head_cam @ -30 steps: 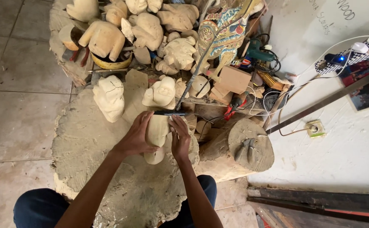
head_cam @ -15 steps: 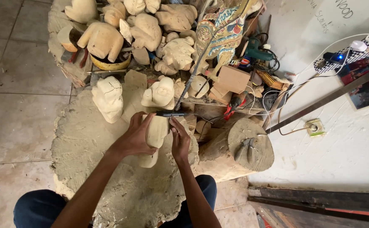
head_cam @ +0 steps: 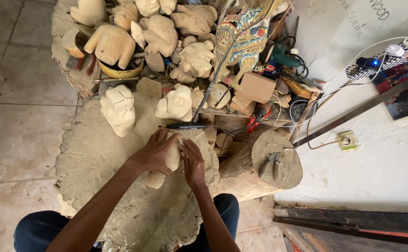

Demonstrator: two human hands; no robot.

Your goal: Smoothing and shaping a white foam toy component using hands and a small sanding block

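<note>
Since a second ago your hands have barely shifted: both have stayed wrapped on the pale wooden carving (head_cam: 169, 161), which has kept its place on the big round wood slab (head_cam: 96, 163), with the view only drifting a little. Taking that slab as the landmark, one slab lies under your work, and one log stump (head_cam: 264, 163) stands just to its right with one pair of pliers (head_cam: 271, 164) on top. Two finished pale figures (head_cam: 118, 109) stand on the slab's far part, beyond the carving, and one black rotary tool (head_cam: 184, 126) lies between them and your hands. Your left hand (head_cam: 153, 153) clasps the carving's left side; your right hand (head_cam: 193, 161) presses closed on its right side.
</note>
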